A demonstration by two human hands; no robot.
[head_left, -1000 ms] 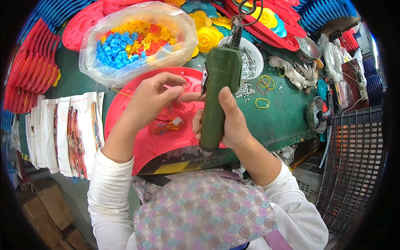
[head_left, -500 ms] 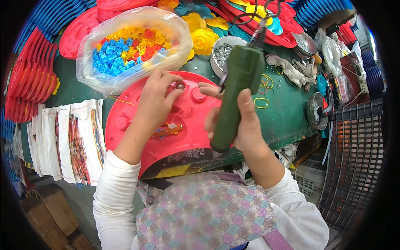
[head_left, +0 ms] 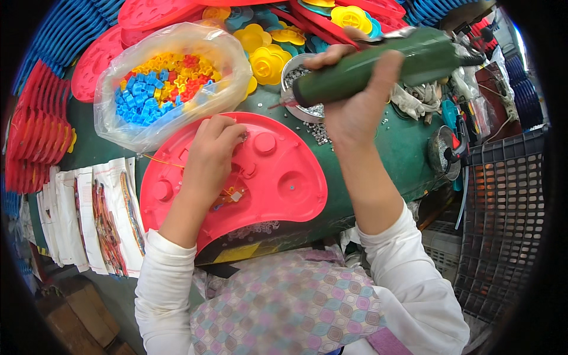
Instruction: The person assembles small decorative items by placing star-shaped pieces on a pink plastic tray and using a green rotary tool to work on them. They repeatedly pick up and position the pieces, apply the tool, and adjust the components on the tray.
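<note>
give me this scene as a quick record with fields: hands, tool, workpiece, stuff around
left hand: left hand rests fingertips on the red plastic panel
right hand: right hand grips a green electric screwdriver, raised and lying sideways
tool tip: over the metal bowl of screws
behind: clear bag of small coloured plastic pieces
left edge: printed sheets
surface: green table

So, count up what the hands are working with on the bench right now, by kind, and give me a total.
Green electric screwdriver, in the right hand: 1
Pink half-round plastic panel, under the left hand: 1
Clear bag of small coloured plastic pieces: 1
Metal bowl of screws: 1
Total: 4
</note>
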